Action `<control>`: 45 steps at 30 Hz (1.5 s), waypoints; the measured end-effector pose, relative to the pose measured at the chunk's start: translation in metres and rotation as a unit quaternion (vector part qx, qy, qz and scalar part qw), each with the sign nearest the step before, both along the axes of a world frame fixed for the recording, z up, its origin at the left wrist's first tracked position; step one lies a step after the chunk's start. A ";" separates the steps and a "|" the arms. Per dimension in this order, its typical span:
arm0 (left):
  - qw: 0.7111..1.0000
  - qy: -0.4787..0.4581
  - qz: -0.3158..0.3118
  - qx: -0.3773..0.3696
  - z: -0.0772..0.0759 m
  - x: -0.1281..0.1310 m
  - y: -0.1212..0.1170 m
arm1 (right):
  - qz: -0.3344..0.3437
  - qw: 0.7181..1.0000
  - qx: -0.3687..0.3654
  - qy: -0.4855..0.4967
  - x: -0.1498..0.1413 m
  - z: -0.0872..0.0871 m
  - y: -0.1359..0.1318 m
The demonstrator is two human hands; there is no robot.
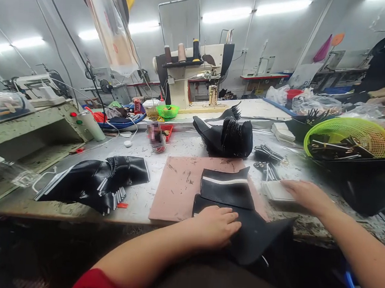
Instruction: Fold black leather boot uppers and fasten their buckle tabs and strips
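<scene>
My left hand (217, 225) lies flat, fingers together, pressing on a black leather piece (255, 237) that hangs over the table's front edge. A second black piece with a white stripe (225, 186) sits just beyond it on a pink cutting mat (177, 184). My right hand (301, 193) rests palm down, fingers stretched out, on a small stack of white pieces (275, 191) to the right of the mat.
A pile of black leather pieces with white strips (96, 182) lies at the left. Another black stack (228, 137) stands behind the mat. A green basket (349, 139) of metal parts sits at the right. A sewing machine (196, 75) stands at the back.
</scene>
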State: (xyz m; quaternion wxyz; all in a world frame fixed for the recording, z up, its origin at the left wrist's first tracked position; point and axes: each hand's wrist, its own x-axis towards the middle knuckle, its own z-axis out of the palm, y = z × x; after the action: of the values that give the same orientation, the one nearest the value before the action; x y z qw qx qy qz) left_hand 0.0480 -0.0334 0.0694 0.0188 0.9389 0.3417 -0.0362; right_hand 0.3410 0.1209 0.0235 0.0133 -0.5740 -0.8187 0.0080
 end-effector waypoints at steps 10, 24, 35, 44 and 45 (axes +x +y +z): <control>0.991 -0.003 0.115 -0.064 -0.040 0.009 -0.010 | 0.035 0.989 -0.103 -0.105 -0.015 0.039 -0.017; 0.769 -0.433 0.359 -0.304 0.018 -0.008 0.077 | 0.328 0.900 -0.246 0.144 -0.138 0.102 -0.008; 0.718 -0.413 0.451 -0.332 -0.049 -0.042 0.065 | 0.038 0.854 -0.369 0.364 -0.086 -0.007 -0.036; 0.735 -0.391 0.440 -0.335 -0.056 -0.047 0.070 | 0.009 0.870 -0.219 0.441 -0.078 -0.026 -0.042; 0.740 -0.385 0.440 -0.333 -0.057 -0.047 0.070 | 0.010 0.872 -0.213 0.441 -0.078 -0.026 -0.042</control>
State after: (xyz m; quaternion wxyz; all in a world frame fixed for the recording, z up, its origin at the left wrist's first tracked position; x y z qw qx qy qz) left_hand 0.0009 0.0371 0.0127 0.4743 0.5521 0.6463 0.2290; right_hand 0.2630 0.0792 -0.0025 0.2504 -0.4920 -0.7119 0.4341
